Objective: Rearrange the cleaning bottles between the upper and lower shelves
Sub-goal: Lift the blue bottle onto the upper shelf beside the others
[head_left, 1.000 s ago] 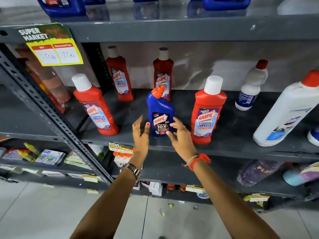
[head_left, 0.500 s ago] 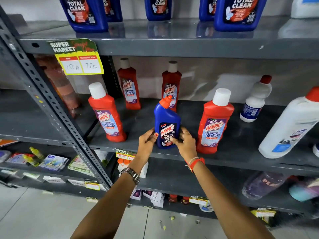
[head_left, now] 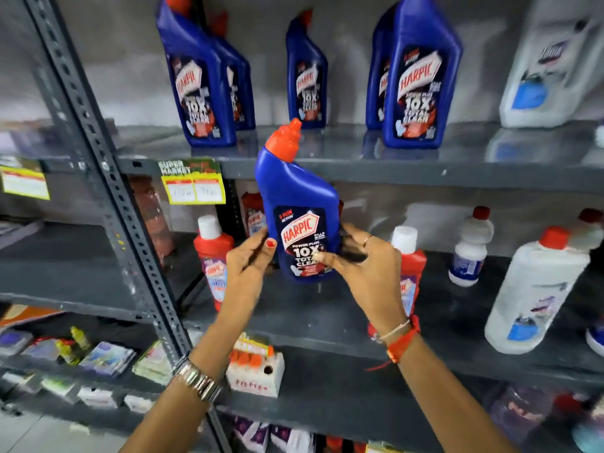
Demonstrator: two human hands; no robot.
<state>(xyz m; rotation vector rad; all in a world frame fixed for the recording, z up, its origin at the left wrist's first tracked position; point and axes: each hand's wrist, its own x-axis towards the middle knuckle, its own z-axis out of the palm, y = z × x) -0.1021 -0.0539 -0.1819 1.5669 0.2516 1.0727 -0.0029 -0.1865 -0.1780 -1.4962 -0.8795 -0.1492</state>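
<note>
**Blue bottle in mid-lift toward the upper shelf**

The upper shelf (head_left: 359, 165) carries a row of blue Harpic bottles (head_left: 421, 83); the lower shelf (head_left: 457, 322) holds red ones (head_left: 212, 256) and white ones.

The blue bottle (head_left: 297, 207) hangs clear of the lower shelf, tilted, its orange cap level with the upper shelf's edge.

Both hands clasp it low on the body: the left hand (head_left: 248, 259) on one side, the right hand (head_left: 362, 266) closed around the other.

The step looks like a transfer upward. Next, the base must clear the shelf edge and settle in the gap between the blue bottles.
</note>
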